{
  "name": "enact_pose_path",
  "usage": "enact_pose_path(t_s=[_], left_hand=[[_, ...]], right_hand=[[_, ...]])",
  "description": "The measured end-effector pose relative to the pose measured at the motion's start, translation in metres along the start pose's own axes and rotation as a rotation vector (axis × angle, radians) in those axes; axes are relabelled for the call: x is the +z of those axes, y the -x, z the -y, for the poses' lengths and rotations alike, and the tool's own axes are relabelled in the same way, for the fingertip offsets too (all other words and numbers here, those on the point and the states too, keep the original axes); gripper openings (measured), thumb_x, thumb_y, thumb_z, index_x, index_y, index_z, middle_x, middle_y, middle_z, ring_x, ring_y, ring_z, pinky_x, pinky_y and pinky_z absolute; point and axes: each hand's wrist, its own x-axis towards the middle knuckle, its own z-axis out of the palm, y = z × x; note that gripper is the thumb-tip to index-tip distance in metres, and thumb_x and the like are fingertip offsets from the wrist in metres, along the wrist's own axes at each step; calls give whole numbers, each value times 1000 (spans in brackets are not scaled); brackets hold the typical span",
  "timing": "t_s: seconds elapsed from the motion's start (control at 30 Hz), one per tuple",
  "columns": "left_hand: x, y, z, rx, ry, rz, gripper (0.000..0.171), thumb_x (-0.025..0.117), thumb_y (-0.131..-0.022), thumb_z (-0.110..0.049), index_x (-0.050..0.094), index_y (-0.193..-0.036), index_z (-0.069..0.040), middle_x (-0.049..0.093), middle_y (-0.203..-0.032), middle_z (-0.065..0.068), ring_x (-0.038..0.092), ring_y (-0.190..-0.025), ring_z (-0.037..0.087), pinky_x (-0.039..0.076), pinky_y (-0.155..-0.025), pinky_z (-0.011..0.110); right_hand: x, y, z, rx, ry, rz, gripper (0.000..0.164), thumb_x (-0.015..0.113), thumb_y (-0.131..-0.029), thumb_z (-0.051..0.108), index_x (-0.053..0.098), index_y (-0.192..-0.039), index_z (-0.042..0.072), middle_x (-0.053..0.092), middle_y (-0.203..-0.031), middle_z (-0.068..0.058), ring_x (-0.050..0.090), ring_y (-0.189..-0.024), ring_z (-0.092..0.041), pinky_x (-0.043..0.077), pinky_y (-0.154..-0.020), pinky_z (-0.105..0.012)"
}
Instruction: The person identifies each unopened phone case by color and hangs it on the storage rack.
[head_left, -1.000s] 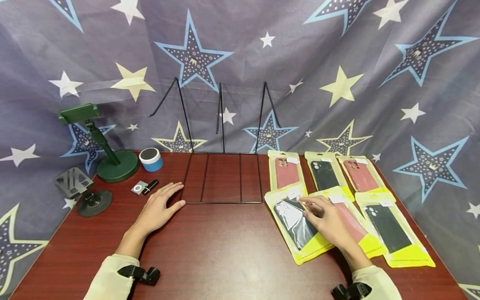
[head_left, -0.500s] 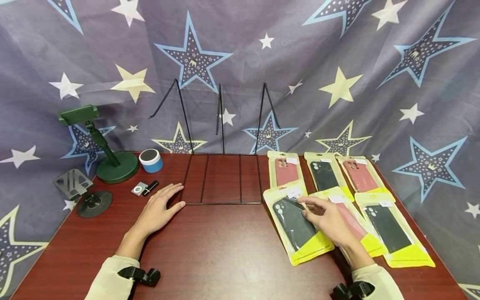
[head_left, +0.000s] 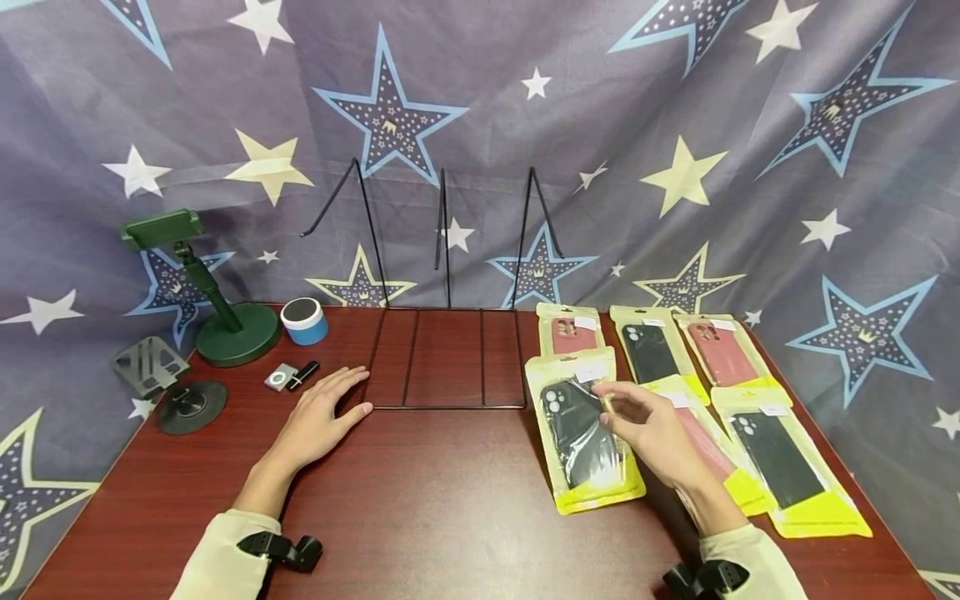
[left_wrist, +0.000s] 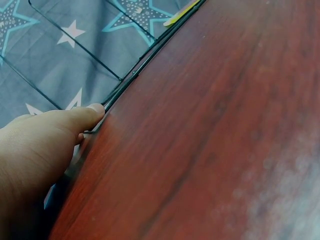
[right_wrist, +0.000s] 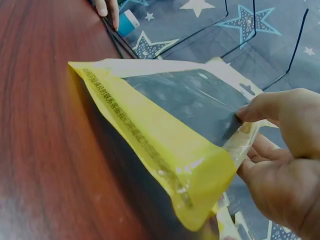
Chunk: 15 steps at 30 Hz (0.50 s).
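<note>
Between thumb and fingers, my right hand [head_left: 652, 433] pinches the right edge of a yellow-edged clear pouch [right_wrist: 165, 130] with a black phone case [head_left: 577, 433] inside. In the right wrist view the pouch is tilted, with its yellow end raised off the table. My left hand [head_left: 318, 421] rests at the left side of a black wire rack [head_left: 450, 407], fingers straight, thumb and fingertips touching the base frame. Three prongs rise from the rack's back. In the left wrist view the left thumb [left_wrist: 92, 114] lies against the wire; the other fingers are mostly hidden.
Several similar pouches lie at the right, with a red case [head_left: 722, 350] and black cases [head_left: 776, 458] among them. At the left stand a green phone stand [head_left: 238, 333], a small grey stand [head_left: 191, 407], a blue-and-white cylinder [head_left: 304, 322] and a small silver clip-like device [head_left: 281, 377].
The pouch in my right hand has lifted from the table and shifted slightly left and back, now covering more of the red-case pouch behind it. My left hand stays at the rack.
</note>
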Motion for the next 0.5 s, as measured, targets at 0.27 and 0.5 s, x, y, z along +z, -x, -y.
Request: enact_pose_path(t_s=[0.27, 0.5], left_hand=[[1, 0, 2, -3, -1, 4, 57, 68, -100, -35, 55, -149, -9, 51, -156, 17, 39, -150, 42, 32, -114, 69], [1, 0, 2, 2, -5, 0, 57, 69, -100, -35, 55, -149, -9, 52, -156, 18, 40, -150, 42, 33, -114, 69]], right_hand=[[8, -4, 18, 14, 14, -56, 39, 74, -90, -5, 70, -127, 8, 71, -123, 7, 68, -98, -5, 55, -90, -16], [17, -11, 38, -67, -30, -103, 38, 75, -89, -5, 70, -126, 3, 71, -117, 14, 64, -85, 1, 56, -82, -17]])
